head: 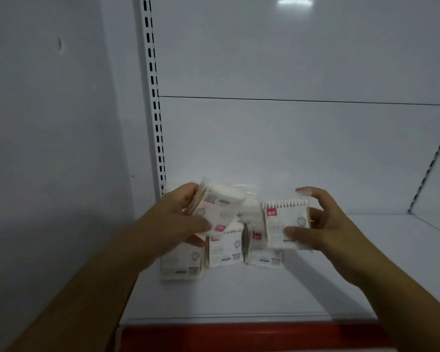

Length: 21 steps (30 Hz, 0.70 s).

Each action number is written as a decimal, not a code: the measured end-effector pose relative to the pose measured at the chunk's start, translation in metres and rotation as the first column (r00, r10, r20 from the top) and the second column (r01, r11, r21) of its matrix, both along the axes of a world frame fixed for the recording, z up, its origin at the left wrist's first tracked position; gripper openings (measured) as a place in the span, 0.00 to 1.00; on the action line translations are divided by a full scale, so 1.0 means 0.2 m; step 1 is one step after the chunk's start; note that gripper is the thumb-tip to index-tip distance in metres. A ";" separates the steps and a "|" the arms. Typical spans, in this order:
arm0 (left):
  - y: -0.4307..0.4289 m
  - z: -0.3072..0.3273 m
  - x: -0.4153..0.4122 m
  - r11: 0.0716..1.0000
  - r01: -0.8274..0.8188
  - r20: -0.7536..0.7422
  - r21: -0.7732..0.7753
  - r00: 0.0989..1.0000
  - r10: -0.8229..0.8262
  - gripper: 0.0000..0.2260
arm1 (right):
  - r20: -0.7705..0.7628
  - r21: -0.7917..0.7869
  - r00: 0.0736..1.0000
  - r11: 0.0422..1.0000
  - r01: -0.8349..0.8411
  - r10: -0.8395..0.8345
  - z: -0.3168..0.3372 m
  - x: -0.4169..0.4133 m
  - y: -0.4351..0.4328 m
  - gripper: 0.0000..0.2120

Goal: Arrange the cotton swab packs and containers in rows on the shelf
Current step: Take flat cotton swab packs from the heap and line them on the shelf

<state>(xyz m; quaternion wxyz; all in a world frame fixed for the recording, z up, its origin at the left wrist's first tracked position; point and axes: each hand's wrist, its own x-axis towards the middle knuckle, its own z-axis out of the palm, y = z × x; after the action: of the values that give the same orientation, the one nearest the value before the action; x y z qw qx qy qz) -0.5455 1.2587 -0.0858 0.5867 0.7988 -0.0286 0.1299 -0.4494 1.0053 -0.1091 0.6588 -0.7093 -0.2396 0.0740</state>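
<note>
Left hand grips a tilted stack of swab packs just above the row standing on the shelf, my supply pile I guess; right hand pinches one pack upright at that row's right end, so it can slot in next, I'd say

Lighting is dim throughout, with a cool grey-blue cast. One soft glare patch, a reflected lamp, sits at the top of the back panel. The wall at left is darker, deepest toward the lower corner. Shadows on the shelf are faint and soft-edged. The forearms at the bottom edge are underexposed. The left hand and its stack are smeared by motion blur, print unreadable. The pack in the right hand is sharper: red label distinct, text illegible. Wide-angle distortion bows the slotted upright and tilts the bracket at right. General softness overall.
</note>
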 end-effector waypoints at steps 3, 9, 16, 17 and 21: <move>0.00 0.10 0.06 0.923 -0.046 0.021 0.381 0.999 0.042 0.13 | 0.068 -0.054 0.996 0.996 0.067 -0.063 -0.09 -0.01 0.01 0.23; -0.15 0.10 0.14 0.398 0.112 -0.112 0.910 0.993 -0.024 0.10 | 0.420 -0.504 0.898 0.789 0.352 -0.132 -0.21 0.01 0.04 0.28; -0.21 0.06 0.17 0.196 0.031 -0.042 0.980 0.998 0.052 0.15 | 0.665 -0.647 0.712 0.650 0.399 0.225 -0.17 0.03 0.05 0.36; -0.21 0.06 0.17 0.174 0.016 -0.025 0.985 0.998 0.053 0.10 | 0.652 -0.673 0.711 0.633 0.383 0.263 -0.17 0.04 0.05 0.35; -0.25 0.06 0.15 0.131 0.062 -0.068 0.989 0.997 0.048 0.10 | 0.602 -0.737 0.716 0.591 0.328 0.354 -0.18 0.08 0.06 0.34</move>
<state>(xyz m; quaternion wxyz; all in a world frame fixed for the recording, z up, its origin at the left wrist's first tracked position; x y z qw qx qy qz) -0.5163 1.2096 -0.0735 -0.0844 0.9918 -0.0864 0.0428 -0.4330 1.0166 -0.1449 0.1207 -0.8972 -0.4142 -0.0938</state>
